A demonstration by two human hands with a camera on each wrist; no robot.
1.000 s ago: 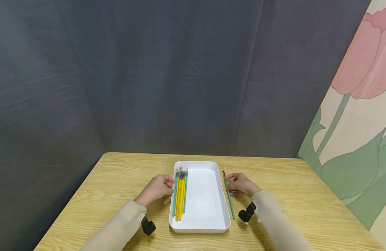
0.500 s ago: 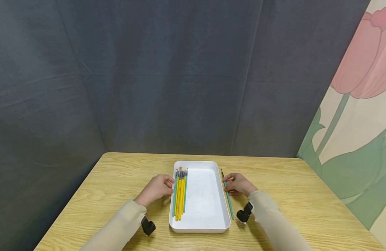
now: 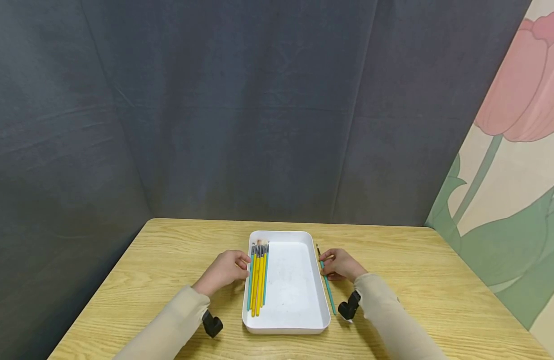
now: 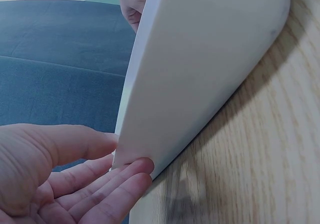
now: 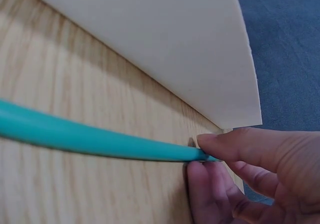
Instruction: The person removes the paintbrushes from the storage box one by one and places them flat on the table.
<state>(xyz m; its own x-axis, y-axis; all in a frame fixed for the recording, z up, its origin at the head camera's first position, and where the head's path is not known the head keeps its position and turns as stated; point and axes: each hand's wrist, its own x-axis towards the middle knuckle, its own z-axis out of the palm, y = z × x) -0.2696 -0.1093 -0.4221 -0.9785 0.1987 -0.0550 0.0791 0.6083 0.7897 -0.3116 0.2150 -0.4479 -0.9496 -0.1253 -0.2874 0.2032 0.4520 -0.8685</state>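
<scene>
A white rectangular tray (image 3: 297, 285) stands on the table, with several yellow and teal paintbrushes (image 3: 258, 285) side by side along its left wall, bristles pointing away from me. My left hand (image 3: 227, 270) holds the tray's left rim; in the left wrist view its thumb lies at the rim and other fingertips lie against the outer wall (image 4: 180, 74). On the other side, my right hand (image 3: 342, 265) pinches a teal paintbrush (image 3: 329, 291) between thumb and fingers, bristles away from me. In the right wrist view its handle (image 5: 100, 138) runs close over the wood, beside the tray's right wall.
The wooden table (image 3: 187, 237) reaches back to a dark curtain (image 3: 259, 125). A wall painted with a tulip (image 3: 515, 90) rises at the right. Each wrist carries a small black camera, the left one (image 3: 212, 324) near the tray's front left corner.
My right hand has shifted slightly left toward the tray with the teal paintbrush. The left hand, the tray and the paintbrushes in it have stayed put.
</scene>
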